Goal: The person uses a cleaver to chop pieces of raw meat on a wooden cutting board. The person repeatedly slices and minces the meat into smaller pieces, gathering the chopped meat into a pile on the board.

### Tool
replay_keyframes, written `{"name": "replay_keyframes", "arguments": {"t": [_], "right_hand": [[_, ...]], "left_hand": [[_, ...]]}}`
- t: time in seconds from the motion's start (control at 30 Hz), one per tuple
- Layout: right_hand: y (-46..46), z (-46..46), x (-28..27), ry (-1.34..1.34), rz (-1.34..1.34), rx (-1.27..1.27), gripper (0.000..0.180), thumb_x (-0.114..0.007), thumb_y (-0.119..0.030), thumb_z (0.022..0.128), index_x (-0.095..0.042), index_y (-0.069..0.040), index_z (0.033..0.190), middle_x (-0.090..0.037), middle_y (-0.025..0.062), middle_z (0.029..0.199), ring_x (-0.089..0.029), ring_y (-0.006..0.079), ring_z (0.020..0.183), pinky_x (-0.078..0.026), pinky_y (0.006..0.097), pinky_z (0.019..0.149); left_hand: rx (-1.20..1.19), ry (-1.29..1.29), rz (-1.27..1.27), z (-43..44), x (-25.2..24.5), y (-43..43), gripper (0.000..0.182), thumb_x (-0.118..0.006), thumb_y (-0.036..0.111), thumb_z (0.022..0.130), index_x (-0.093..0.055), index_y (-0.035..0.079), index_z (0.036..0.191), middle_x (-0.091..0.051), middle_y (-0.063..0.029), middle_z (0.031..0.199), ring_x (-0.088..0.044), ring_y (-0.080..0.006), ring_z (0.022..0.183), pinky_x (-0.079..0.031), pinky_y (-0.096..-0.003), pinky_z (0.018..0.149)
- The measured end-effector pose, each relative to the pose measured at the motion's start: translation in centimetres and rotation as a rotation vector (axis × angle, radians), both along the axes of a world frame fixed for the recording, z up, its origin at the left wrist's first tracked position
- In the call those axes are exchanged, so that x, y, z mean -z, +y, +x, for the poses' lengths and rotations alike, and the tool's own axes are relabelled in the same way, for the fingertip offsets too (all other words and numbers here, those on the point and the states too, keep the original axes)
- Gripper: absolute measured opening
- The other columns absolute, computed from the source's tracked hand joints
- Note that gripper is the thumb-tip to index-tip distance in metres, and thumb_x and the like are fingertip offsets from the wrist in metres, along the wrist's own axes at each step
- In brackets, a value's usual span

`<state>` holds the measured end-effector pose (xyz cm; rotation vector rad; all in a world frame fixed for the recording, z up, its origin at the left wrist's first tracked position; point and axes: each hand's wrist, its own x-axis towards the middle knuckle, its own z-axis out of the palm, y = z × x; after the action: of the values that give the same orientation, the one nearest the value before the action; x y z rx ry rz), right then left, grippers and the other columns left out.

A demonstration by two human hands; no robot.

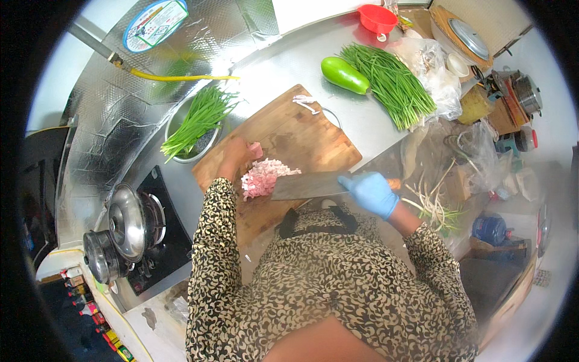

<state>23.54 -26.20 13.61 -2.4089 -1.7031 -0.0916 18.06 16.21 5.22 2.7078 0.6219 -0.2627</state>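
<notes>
My left hand (235,155), bare, grips a small chunk of pink meat (256,150) above the left part of a wooden cutting board (294,131). A heap of finely diced pink meat (263,178) lies on the board just below that hand. My right hand (372,194), in a blue glove, is closed around the handle of a cleaver (312,184). The broad blade lies nearly flat over the board, its far end touching or very close to the heap. A few thin pale strips (305,102) rest near the board's far corner.
Behind my left hand, a metal bowl (212,144) holds green chives (201,115). A green gourd-like vegetable (345,75), more chives (389,83) and a red strainer (378,19) stand on the metal counter (289,59). Left is a gas stove (169,244) with a lidded wok (124,221).
</notes>
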Motion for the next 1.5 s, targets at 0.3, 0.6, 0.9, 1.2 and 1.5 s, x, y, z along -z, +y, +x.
{"name": "replay_keyframes", "arguments": {"t": [0.3, 0.6, 0.9, 1.2, 1.5], "right_hand": [[4.5, -1.4, 0.6, 0.261, -0.052, -0.118, 0.024, -0.063, -0.019, 0.083, -0.065, -0.013, 0.106, -0.063, 0.0104, 0.068, -0.063, 0.0306, 0.058, -0.048, 0.0414, 0.052], [11.6, -4.0, 2.4, 0.625, -0.234, -0.142, 0.026, -0.058, -0.032, 0.089, -0.069, -0.009, 0.093, -0.068, 0.0172, 0.083, -0.066, 0.0379, 0.079, -0.051, 0.0498, 0.070], [18.7, -6.5, 6.0, 0.807, -0.341, -0.212, 0.033, -0.061, -0.036, 0.085, -0.072, -0.005, 0.089, -0.070, 0.0176, 0.089, -0.068, 0.0356, 0.086, -0.053, 0.0465, 0.078], [17.4, -3.2, 5.9, 0.850, -0.290, 0.020, 0.030, -0.058, -0.032, 0.086, -0.071, -0.006, 0.086, -0.068, 0.0177, 0.078, -0.067, 0.0355, 0.077, -0.053, 0.0440, 0.074], [15.9, -3.7, 5.4, 0.625, -0.287, -0.074, 0.027, -0.062, -0.029, 0.087, -0.069, -0.004, 0.092, -0.069, 0.0194, 0.086, -0.067, 0.0374, 0.081, -0.052, 0.0478, 0.074]], "left_hand": [[-0.415, -0.578, -0.697, -10.6, 4.1, 3.5, 0.017, -0.076, 0.014, 0.078, -0.062, 0.006, 0.079, -0.067, -0.0049, 0.076, -0.062, -0.0134, 0.066, -0.047, -0.0293, 0.058], [-1.016, -0.702, -0.764, -22.7, -1.6, -4.8, 0.015, -0.071, 0.007, 0.081, -0.062, 0.002, 0.091, -0.068, -0.0052, 0.084, -0.062, -0.0123, 0.067, -0.048, -0.0256, 0.060], [-1.065, -0.366, -0.084, -24.7, 1.6, -10.5, 0.034, -0.079, 0.028, 0.075, -0.063, -0.001, 0.084, -0.066, -0.0168, 0.075, -0.063, -0.0294, 0.066, -0.049, -0.0399, 0.063], [-0.936, -0.486, -0.151, -19.5, 4.1, -12.9, 0.029, -0.075, 0.023, 0.078, -0.067, 0.001, 0.095, -0.067, -0.0204, 0.094, -0.065, -0.0373, 0.087, -0.051, -0.0450, 0.077], [-0.821, -0.524, -0.409, -22.3, 4.8, -9.7, 0.032, -0.076, 0.014, 0.076, -0.068, 0.001, 0.105, -0.070, -0.0169, 0.092, -0.068, -0.0292, 0.083, -0.053, -0.0385, 0.077]]}}
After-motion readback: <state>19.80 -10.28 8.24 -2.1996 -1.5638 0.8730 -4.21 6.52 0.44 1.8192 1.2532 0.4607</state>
